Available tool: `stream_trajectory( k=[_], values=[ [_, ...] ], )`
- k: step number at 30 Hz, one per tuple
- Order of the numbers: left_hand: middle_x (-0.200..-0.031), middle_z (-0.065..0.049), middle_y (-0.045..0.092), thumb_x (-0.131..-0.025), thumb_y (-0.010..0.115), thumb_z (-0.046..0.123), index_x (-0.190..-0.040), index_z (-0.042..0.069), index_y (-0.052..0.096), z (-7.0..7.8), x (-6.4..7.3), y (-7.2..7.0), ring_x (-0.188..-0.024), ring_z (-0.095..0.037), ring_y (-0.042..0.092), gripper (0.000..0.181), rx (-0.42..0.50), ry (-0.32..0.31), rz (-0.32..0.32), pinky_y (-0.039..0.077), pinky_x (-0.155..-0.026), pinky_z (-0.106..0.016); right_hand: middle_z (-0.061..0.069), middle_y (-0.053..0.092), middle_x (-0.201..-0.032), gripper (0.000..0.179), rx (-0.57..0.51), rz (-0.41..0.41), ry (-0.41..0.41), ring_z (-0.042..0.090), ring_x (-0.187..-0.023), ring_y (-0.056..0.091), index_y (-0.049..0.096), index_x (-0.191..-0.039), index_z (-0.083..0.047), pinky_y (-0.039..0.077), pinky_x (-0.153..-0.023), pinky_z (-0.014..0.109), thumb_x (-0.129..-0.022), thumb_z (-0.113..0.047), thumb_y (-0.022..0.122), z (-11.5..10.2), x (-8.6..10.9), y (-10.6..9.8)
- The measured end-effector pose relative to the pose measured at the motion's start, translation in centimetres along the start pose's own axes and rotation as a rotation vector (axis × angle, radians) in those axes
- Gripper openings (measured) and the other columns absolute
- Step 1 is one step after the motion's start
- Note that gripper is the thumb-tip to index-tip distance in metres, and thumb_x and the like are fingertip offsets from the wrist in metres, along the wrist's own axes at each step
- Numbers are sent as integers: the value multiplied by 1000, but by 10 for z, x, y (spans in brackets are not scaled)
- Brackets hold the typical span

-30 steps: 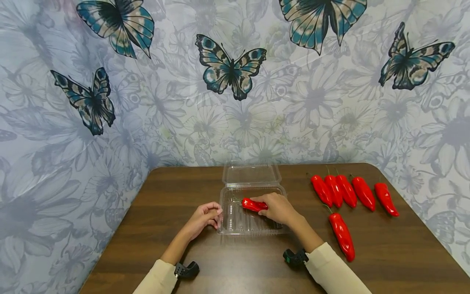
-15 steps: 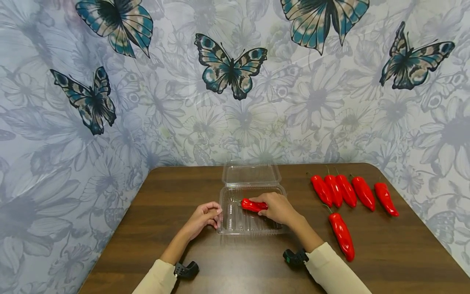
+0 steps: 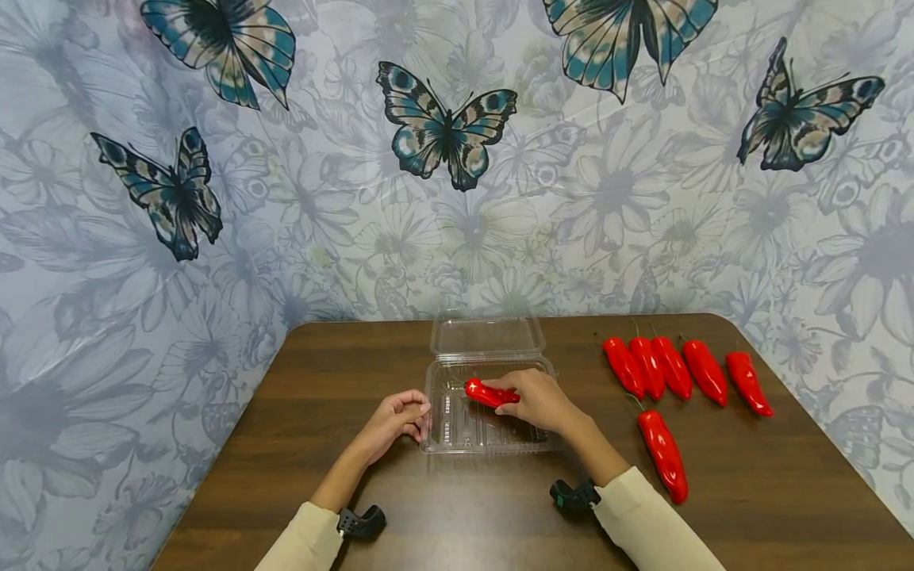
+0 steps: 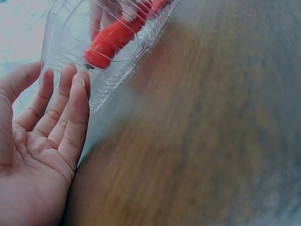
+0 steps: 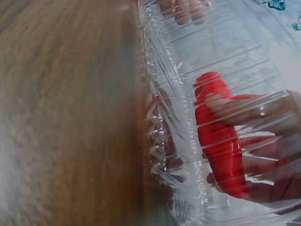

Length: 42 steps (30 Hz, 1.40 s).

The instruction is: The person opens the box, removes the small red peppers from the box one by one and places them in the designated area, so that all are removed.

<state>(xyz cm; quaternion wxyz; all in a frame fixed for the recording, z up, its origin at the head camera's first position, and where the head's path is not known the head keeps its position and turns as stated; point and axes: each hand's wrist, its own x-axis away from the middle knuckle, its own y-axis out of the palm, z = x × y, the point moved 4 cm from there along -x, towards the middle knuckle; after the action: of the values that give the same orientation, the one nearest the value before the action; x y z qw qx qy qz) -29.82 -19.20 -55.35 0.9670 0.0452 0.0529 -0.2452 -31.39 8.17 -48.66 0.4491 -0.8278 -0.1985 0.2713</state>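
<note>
A clear plastic clamshell container (image 3: 435, 444) lies with its lid raised at the back of the table. Inside its base, my right hand (image 3: 539, 400) grips a red chili pepper (image 3: 480, 392) between thumb and fingers, the stem end toward the left. Through the ribbed wall in the right wrist view, the same chili pepper (image 5: 216, 127) shows with fingers along its side. My left hand (image 3: 393, 424) is at the container's left edge. In the left wrist view, the extended fingertips of the left hand (image 4: 51, 122) touch the clear wall, with nothing in the palm.
Several red chili peppers (image 3: 671, 369) lie in a row on the brown wooden table (image 3: 343, 357) at the right. Another chili pepper (image 3: 662, 456) lies nearer, right of my right forearm. Behind the table stands a butterfly-patterned wall (image 3: 321, 198).
The chili pepper in my right hand has turned a little, its stem end shifting slightly left and away. The left hand stays at the container's edge.
</note>
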Motion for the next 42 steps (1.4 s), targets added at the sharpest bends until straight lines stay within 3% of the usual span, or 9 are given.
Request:
stream_trajectory(
  k=[7,17,23,28,35,42],
  values=[
    [-81,-3,65,-104,55,9,-111,-18,49,1,-2,1,-65,-14,65,28,-3,3,-12,57,-61,-27,2,76,-110,52,-52,7,13,12,-84,67,72,-128,-23,53,-65,25,-79,-18,89,1,-1,-2],
    [-81,-3,65,-104,54,8,-109,-14,52,-1,0,1,-65,-15,65,23,-5,3,-10,57,-61,-27,4,74,-116,52,-99,-9,-4,13,-87,68,70,-131,-21,54,-65,24,-82,-16,86,-3,1,-9],
    [-81,-3,66,-104,54,8,-111,-17,49,2,0,3,-65,-14,65,26,2,4,-6,57,-61,-27,3,74,-116,52,-128,35,-45,16,-96,69,71,-130,-18,59,-78,35,-80,-11,87,-9,2,-19],
    [-80,-2,65,-104,54,9,-113,-20,46,1,0,3,-65,-14,65,31,2,6,-13,57,-61,-26,2,73,-119,55,-124,54,-58,16,-100,70,70,-131,-22,59,-80,34,-81,-11,86,-13,3,-28],
    [-80,-3,66,-104,53,7,-113,-20,47,-1,-1,4,-65,-14,65,29,2,7,-20,57,-60,-26,5,73,-119,54,-132,109,-85,23,-104,71,71,-131,-19,59,-83,46,-80,-7,86,-17,7,-40],
    [-81,-4,66,-104,53,7,-110,-14,51,-1,-1,2,-66,-14,65,21,0,11,-7,56,-61,-26,6,73,-120,54,-133,140,-73,26,-106,70,70,-131,-18,59,-85,49,-80,-5,86,-22,7,-49]
  ],
)
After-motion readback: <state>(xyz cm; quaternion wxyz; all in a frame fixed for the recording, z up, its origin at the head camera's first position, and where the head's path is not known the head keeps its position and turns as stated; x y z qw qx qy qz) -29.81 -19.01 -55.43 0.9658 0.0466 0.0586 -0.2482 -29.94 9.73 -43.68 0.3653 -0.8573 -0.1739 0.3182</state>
